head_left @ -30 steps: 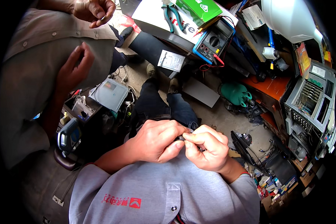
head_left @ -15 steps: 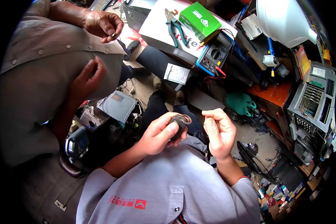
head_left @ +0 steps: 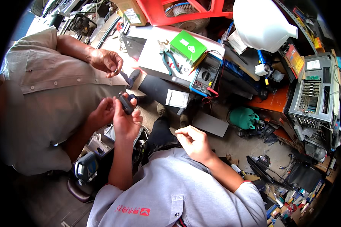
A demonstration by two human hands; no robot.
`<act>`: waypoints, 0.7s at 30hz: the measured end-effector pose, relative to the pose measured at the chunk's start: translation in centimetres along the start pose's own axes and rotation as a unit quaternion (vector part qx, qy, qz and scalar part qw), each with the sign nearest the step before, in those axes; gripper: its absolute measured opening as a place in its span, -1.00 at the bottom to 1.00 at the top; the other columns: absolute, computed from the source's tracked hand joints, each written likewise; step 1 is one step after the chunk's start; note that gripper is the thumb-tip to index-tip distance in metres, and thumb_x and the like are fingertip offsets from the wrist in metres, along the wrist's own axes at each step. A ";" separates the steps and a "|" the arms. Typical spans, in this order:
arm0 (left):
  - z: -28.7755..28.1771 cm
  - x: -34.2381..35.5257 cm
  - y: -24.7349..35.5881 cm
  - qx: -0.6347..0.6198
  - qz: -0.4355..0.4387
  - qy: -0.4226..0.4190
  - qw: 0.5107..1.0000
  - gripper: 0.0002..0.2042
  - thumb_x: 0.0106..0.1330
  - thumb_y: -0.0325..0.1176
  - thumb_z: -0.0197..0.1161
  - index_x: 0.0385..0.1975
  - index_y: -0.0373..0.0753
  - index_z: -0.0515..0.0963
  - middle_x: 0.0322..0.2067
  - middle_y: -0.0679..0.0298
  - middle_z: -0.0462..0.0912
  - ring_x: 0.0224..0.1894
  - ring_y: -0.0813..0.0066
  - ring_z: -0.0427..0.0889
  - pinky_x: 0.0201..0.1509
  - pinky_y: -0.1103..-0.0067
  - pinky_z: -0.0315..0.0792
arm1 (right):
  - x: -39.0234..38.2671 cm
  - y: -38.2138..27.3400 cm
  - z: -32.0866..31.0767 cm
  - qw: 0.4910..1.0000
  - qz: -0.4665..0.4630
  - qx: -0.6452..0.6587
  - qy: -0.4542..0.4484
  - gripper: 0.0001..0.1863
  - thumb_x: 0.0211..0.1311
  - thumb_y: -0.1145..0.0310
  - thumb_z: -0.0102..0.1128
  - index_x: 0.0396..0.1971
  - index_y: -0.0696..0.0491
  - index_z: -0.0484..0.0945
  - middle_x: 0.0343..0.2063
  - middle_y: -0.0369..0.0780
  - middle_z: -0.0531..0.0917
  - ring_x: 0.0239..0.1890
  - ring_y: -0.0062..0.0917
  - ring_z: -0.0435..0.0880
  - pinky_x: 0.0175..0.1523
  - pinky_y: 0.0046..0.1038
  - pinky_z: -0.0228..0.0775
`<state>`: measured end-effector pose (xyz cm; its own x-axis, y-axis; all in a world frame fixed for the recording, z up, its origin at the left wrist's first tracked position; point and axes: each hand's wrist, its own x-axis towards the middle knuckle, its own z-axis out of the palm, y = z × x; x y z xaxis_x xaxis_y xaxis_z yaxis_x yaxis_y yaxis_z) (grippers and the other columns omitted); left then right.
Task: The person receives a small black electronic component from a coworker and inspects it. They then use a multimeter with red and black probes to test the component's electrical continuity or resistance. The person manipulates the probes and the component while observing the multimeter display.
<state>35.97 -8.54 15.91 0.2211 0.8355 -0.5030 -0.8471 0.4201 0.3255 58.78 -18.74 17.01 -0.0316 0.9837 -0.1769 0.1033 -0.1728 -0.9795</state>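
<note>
My left hand (head_left: 125,124) is raised out to the left, its fingers closed around a small dark block-shaped object (head_left: 125,104). Right beside it is a co-worker's lower hand (head_left: 101,114); whether the two touch, I cannot tell. The co-worker's other hand (head_left: 107,62) hovers higher up, pinching something tiny. In front of my shirt, my right hand (head_left: 195,145) is bent with thumb and fingertips drawn together. Anything between those fingertips is too small to make out.
Beyond the hands, a white box (head_left: 147,62) carries pliers (head_left: 169,60), a green box (head_left: 188,47) and a multimeter (head_left: 206,76). A white helmet-like shell (head_left: 263,24) sits at far right, above an opened grey device (head_left: 312,92). A teal gas cylinder (head_left: 243,118) stands on the floor.
My left hand has carried the dark object up and left, to the co-worker's lower hand. My right hand has shifted left and lower. The view has turned, showing more of the far side.
</note>
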 end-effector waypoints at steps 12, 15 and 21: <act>-1.6 0.3 0.7 -0.143 0.058 -0.029 0.988 -0.65 0.45 -0.40 -0.05 0.16 -0.42 0.26 0.08 -0.03 0.43 -0.09 0.39 0.61 -0.07 0.60 0.60 | 4.8 9.4 -7.3 0.980 0.014 -0.105 0.169 -0.89 0.20 0.45 0.16 -0.42 0.18 0.58 -0.58 -0.28 0.60 -0.49 -0.73 0.52 -0.35 -0.60 0.39; -1.7 0.0 0.4 -0.113 0.057 -0.032 0.991 -0.67 0.45 -0.34 -0.04 0.13 -0.34 0.33 0.06 -0.02 0.47 -0.03 0.34 0.62 -0.07 0.59 0.62 | 7.6 10.0 -9.3 0.970 -0.004 -0.116 0.214 -0.88 0.20 0.44 0.17 -0.42 0.19 0.58 -0.59 -0.28 0.61 -0.48 -0.73 0.52 -0.34 -0.59 0.40; -0.3 0.0 0.3 -0.066 0.020 -0.017 0.997 -0.53 0.40 -0.04 0.02 0.02 -0.37 0.42 -0.13 0.04 0.62 -0.12 0.33 0.67 -0.08 0.54 0.62 | 17.6 9.6 -13.4 0.934 -0.080 -0.236 0.254 -0.73 0.09 0.43 0.23 -0.20 0.19 0.54 -0.24 -0.08 0.59 -0.19 -0.31 0.61 -0.07 -0.40 0.46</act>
<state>35.53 -8.48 15.76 0.2009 0.8633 -0.4630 -0.9112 0.3382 0.2352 72.56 -2.40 5.78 0.3799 0.9119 0.1553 0.5693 -0.0981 -0.8163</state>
